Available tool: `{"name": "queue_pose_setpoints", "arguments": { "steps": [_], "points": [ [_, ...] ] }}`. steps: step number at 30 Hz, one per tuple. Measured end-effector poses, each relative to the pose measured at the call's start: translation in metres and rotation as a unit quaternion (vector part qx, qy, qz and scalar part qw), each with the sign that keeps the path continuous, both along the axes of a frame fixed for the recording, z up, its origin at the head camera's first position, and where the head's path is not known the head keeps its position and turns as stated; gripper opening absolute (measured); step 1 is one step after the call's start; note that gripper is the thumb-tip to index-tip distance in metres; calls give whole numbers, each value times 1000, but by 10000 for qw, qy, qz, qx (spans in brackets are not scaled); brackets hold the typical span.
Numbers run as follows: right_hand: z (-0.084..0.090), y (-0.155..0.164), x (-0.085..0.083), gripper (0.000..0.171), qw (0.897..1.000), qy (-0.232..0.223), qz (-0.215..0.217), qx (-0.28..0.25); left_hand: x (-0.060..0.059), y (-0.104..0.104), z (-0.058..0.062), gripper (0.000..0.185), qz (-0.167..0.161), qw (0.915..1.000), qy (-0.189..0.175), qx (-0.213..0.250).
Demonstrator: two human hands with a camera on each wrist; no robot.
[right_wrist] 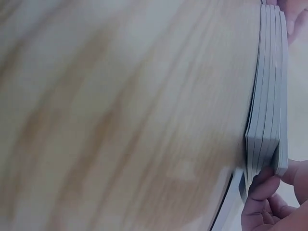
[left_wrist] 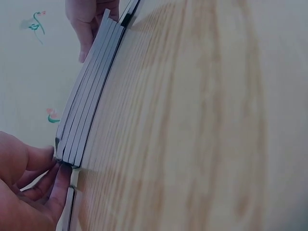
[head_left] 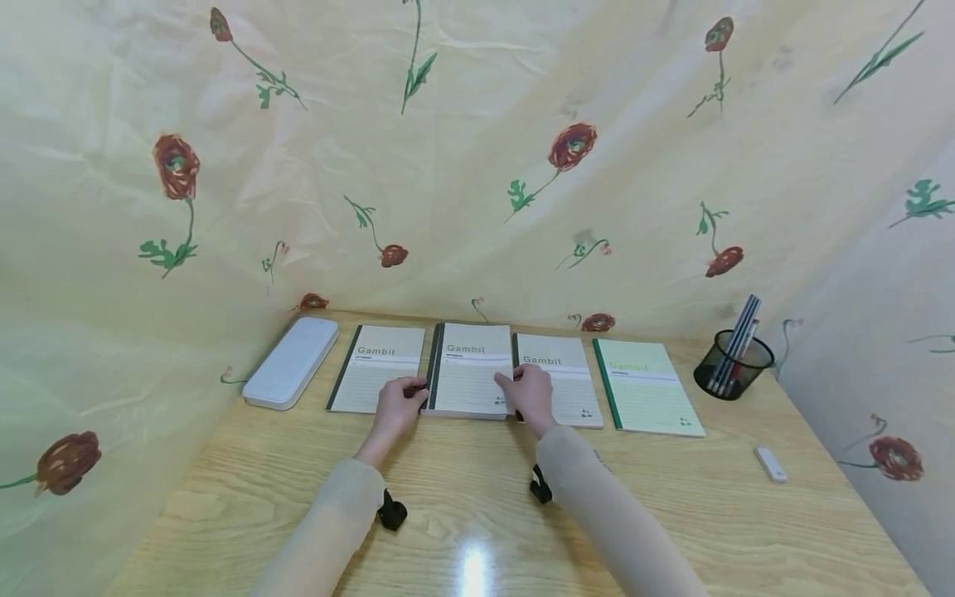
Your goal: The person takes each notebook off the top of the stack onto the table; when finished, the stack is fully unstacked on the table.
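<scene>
A stack of several white Gambit notebooks with dark spines lies at the middle back of the table. At its left, spine side, my left hand grips the top notebook's edge with thumb and fingers. My right hand pinches the top notebook at its right near corner, where it stands slightly apart from the ones below. In the left wrist view, the page edges of the stack run between both hands. Single white notebooks lie on the left and right of the stack.
A green-spined notebook lies further right. Beyond it stands a black mesh cup with pencils. A white eraser-like block is at the right, a white case at the far left. Flowered cloth hangs behind the table.
</scene>
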State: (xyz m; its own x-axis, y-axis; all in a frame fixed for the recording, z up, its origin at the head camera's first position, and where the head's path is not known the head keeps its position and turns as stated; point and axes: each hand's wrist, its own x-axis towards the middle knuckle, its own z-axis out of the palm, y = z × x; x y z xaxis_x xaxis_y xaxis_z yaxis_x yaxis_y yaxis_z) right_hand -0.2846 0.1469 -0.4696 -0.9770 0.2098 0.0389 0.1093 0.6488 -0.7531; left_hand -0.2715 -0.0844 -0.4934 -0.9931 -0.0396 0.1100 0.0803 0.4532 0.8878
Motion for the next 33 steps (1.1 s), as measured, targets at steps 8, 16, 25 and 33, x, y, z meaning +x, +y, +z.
{"name": "queue_pose_setpoints", "arguments": {
  "steps": [8,16,25,33],
  "points": [
    [-4,20,-2,38,9990,-81,-9,-441,1,1,-1,25,-19,9999,-127,52],
    [-2,47,1,40,9905,-395,-68,-1314,0,1,-2,25,-84,9999,-124,69],
    [8,97,17,54,9864,-718,-271,-1453,2,0,0,26,-116,9998,-148,85],
    [18,146,45,62,9889,-654,-410,-1269,2,1,-1,25,-127,9998,-128,82]
  ]
}}
